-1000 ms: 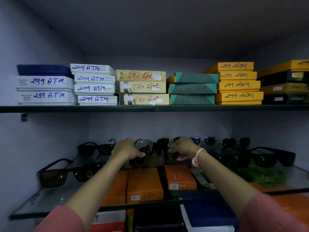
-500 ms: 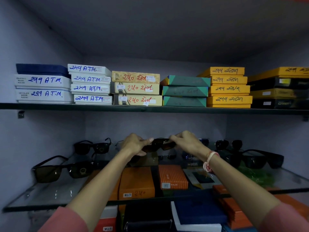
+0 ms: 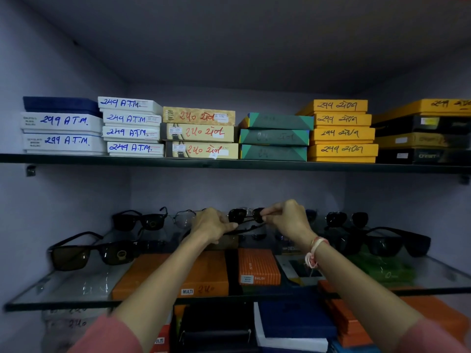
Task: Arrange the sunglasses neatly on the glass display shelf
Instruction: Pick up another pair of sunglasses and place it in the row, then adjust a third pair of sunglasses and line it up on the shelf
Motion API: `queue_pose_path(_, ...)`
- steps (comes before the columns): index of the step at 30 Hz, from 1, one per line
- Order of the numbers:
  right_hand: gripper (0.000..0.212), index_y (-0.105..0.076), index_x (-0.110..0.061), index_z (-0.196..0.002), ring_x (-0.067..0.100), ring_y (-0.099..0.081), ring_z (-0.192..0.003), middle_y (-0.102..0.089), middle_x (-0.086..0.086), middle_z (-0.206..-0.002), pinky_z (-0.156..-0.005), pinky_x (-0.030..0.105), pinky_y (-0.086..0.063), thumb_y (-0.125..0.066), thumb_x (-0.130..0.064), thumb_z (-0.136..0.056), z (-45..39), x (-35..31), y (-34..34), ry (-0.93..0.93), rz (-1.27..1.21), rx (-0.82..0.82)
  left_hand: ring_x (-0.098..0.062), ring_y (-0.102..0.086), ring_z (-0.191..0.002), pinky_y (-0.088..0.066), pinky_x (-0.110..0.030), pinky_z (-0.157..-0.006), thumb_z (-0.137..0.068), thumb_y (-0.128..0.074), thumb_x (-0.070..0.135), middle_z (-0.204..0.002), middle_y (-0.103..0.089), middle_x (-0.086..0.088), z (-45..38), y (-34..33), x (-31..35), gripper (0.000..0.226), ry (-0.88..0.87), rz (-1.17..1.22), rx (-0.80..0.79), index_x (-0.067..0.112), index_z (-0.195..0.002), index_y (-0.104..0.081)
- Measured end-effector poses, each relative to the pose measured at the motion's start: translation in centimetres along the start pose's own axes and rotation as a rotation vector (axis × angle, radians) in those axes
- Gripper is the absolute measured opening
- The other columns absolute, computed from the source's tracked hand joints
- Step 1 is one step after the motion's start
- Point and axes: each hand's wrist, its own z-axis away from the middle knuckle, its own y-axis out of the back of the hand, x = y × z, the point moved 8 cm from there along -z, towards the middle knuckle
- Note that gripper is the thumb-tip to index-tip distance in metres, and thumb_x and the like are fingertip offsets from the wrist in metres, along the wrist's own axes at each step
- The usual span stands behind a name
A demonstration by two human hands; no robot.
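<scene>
Holding the dark sunglasses (image 3: 246,216) above the glass shelf (image 3: 63,291), left hand (image 3: 212,225) and right hand (image 3: 286,219) each pinching an end, I should lower them level into the back row.

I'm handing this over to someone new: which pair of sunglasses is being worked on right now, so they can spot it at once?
Look at the glass display shelf, the lower one under the stacked boxes. At its middle, toward the back, the left hand and right hand hold one pair of dark sunglasses between them. Unlike the other pairs, it is pinched at both ends.
</scene>
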Motion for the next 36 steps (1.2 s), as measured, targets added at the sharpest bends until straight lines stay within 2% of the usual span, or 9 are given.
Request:
queue_pose_path(3, 0.010, -0.078, -0.013, -0.092, 0.010, -0.069, -0.085, -0.077, 0.003, -0.093, -0.072, 0.013, -0.050, -0.074, -0.011, -0.083, -0.1, -0.4, 0.6, 0.050, -0.033, 0.024, -0.027, -0.070, -0.097, -0.059, -0.043, -0.086, -0.082, -0.071, 0.041, -0.106, -0.074, -0.009, 0.1, -0.1, 0.5, 0.037, -0.024, -0.004, 0.011, 0.007, -0.097, -0.076)
queue_pose_path(7, 0.009, -0.078, -0.011, -0.091, 0.013, -0.071, -0.085, -0.076, 0.000, -0.087, -0.073, 0.014, -0.051, -0.073, -0.011, -0.084, -0.1, -0.9, 1.9, 0.105, -0.008, 0.143, -0.023, -0.071, -0.076, -0.059, -0.039, -0.082, -0.083, -0.069, 0.041, -0.090, -0.077, -0.009, 0.7, -0.5, 1.9, 0.035, -0.108, -0.078, 0.022, 0.008, -0.091, -0.078)
queue_pose_path(11, 0.012, -0.081, -0.013, -0.088, 0.023, -0.073, -0.080, -0.079, 0.007, -0.086, -0.070, 0.028, -0.059, -0.070, -0.013, -0.081, 0.4, -0.6, 3.3, 0.080, 0.250, 0.272, -0.024, -0.072, -0.067, -0.061, -0.038, -0.076, -0.091, -0.062, 0.033, -0.078, -0.076, -0.014, 1.0, 0.7, 2.8, 0.032, -0.129, -0.211, 0.135, 0.004, -0.090, -0.076)
queue_pose_path(15, 0.029, -0.078, -0.003, -0.084, 0.037, -0.070, -0.086, -0.075, 0.019, -0.087, -0.072, 0.038, -0.059, -0.078, -0.029, -0.071, -0.2, 1.2, 4.1, -0.114, 0.292, 0.169, -0.021, -0.069, -0.054, -0.061, -0.034, -0.074, -0.093, -0.060, 0.032, -0.083, -0.078, -0.018, 0.6, 1.2, 2.2, 0.034, -0.052, -0.162, 0.064, 0.001, -0.091, -0.074)
queue_pose_path(19, 0.041, -0.073, 0.001, -0.078, 0.036, -0.070, -0.085, -0.074, 0.019, -0.087, -0.071, 0.037, -0.056, -0.083, -0.036, -0.065, -0.6, 0.8, 3.9, -0.111, 0.363, 0.099, -0.012, -0.053, -0.045, -0.054, -0.031, -0.064, -0.093, -0.059, 0.034, -0.090, -0.077, -0.013, -0.2, 0.6, 2.2, 0.035, -0.003, -0.153, 0.006, 0.001, -0.096, -0.072)
queue_pose_path(23, 0.037, -0.055, -0.011, -0.061, 0.031, -0.067, -0.080, -0.066, 0.007, -0.073, -0.086, 0.040, -0.053, -0.081, -0.037, -0.065, -0.5, 1.2, 3.4, -0.149, 0.520, 0.042, -0.012, -0.045, -0.039, -0.040, -0.023, -0.045, -0.091, -0.061, 0.031, -0.090, -0.079, -0.012, -0.6, -0.5, 1.8, 0.029, 0.057, -0.238, -0.061, 0.006, -0.078, -0.069)
queue_pose_path(25, 0.037, -0.049, -0.016, -0.059, 0.027, -0.057, -0.071, -0.054, 0.000, -0.062, -0.098, 0.043, -0.043, -0.079, -0.035, -0.066, -0.4, 1.8, 3.0, -0.175, 0.583, 0.023, -0.013, -0.055, -0.043, -0.044, -0.023, -0.047, -0.089, -0.063, 0.032, -0.089, -0.080, -0.009, -0.7, -1.0, 1.6, 0.028, 0.081, -0.293, -0.078, 0.010, -0.072, -0.066)
queue_pose_path(29, 0.030, -0.049, -0.017, -0.062, 0.022, -0.049, -0.062, -0.049, -0.002, -0.060, -0.097, 0.045, -0.028, -0.076, -0.030, -0.068, -0.8, 2.1, 2.4, -0.148, 0.657, 0.018, -0.025, -0.072, -0.097, -0.056, -0.031, -0.079, -0.085, -0.067, 0.034, -0.099, -0.077, -0.012, -0.8, -1.6, 1.4, 0.034, 0.088, -0.315, -0.063, 0.003, -0.101, -0.071)
queue_pose_path(36, 0.034, -0.049, -0.018, -0.061, 0.019, -0.053, -0.066, -0.061, -0.002, -0.062, -0.095, 0.045, -0.023, -0.076, -0.037, -0.070, -1.4, 1.8, 2.3, -0.073, 0.727, -0.079, -0.027, -0.070, -0.100, -0.052, -0.031, -0.075, -0.080, -0.072, 0.031, -0.105, -0.075, -0.014, -1.0, -0.6, 1.4, 0.033, 0.083, -0.347, -0.019, 0.003, -0.096, -0.073)
